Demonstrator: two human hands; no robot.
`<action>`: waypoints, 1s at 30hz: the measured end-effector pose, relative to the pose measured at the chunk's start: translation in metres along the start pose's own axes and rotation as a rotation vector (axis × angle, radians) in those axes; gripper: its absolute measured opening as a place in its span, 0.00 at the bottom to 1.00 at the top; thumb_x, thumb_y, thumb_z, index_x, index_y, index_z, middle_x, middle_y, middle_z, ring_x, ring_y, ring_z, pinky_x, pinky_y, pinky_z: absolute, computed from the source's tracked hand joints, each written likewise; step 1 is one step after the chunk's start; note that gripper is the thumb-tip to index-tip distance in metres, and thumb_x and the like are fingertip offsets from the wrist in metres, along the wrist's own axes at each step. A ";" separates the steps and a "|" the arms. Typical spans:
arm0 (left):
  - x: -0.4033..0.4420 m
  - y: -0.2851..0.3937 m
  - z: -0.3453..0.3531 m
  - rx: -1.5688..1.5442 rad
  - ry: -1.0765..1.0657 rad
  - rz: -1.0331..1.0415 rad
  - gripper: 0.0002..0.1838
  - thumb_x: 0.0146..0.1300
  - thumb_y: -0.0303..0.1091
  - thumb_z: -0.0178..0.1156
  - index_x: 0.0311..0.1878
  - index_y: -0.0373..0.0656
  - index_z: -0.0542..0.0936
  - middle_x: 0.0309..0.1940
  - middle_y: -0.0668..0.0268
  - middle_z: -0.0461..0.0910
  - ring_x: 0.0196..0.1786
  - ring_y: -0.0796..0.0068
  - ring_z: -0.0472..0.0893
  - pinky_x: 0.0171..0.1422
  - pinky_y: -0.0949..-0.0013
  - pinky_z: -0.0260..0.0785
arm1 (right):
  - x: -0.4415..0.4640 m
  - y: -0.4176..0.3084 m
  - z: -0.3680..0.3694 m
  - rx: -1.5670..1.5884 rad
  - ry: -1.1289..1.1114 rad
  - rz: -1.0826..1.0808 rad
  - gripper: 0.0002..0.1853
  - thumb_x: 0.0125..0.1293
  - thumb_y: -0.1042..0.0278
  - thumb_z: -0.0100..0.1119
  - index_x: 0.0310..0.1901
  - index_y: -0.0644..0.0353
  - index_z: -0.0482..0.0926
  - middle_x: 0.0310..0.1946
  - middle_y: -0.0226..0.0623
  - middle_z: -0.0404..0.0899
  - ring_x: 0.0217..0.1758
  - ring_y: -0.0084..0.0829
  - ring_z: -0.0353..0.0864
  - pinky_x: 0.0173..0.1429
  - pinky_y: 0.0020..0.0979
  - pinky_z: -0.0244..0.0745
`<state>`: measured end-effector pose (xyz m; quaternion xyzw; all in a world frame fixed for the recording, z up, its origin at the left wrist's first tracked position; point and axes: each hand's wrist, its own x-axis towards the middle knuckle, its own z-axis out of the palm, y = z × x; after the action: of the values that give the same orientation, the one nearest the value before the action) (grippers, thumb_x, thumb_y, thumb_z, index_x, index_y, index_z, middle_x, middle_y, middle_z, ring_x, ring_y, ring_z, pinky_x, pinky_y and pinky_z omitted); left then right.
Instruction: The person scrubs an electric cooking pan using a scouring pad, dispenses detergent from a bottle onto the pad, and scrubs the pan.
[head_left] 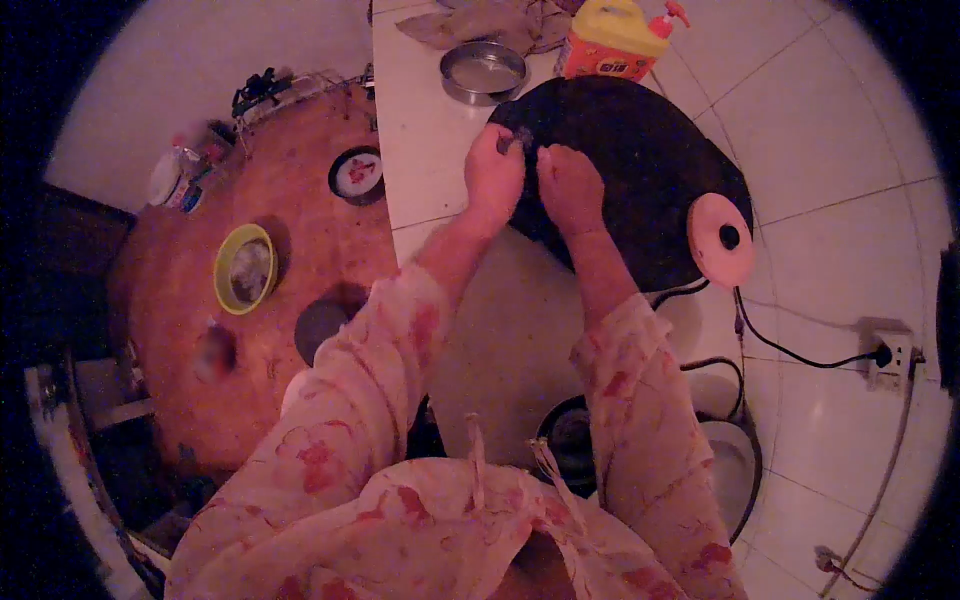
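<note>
In the head view, the person's left hand (495,180) and right hand (574,190) meet over the near left part of a large, black, rounded flat thing (640,150), which lies on a pale tiled counter (425,165). Both hands are curled closed, fingertips turned toward each other with a narrow gap between; this closeness probably lets them work at one small spot. A dark patch shows at the left fingertips, but whether either hand pinches anything cannot be told.

A pink disc with a black centre (708,240) is at the black thing's right edge, away from the hands, perhaps to leave them room. A black cord (800,357) runs from near it to a white power socket (888,360) on the tiles, probably set within the cord's reach.

Beyond the left hand stands a round, shallow metal pan (484,72), beside a crumpled brownish cloth (510,25). A yellow jug with an orange label and red pump (615,38) stands upright just past the black thing's far edge, likely there to be within arm's reach. To the left, a lime-green-rimmed bowl (220,270) sits on a reddish-brown surface (200,400), well apart from both hands.
</note>
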<state>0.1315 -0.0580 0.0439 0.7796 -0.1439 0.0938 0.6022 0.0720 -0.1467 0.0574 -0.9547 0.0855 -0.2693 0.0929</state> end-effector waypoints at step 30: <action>-0.002 -0.011 0.003 -0.113 -0.039 -0.122 0.07 0.46 0.23 0.57 0.30 0.36 0.72 0.28 0.55 0.74 0.32 0.57 0.74 0.38 0.65 0.65 | 0.003 0.006 0.006 0.151 0.039 0.076 0.15 0.62 0.60 0.42 0.22 0.60 0.70 0.23 0.44 0.73 0.30 0.47 0.73 0.36 0.45 0.68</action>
<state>0.1335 -0.0581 0.0326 0.7534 -0.1130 0.0335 0.6469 0.0769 -0.1526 0.0527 -0.9356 0.1028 -0.2898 0.1732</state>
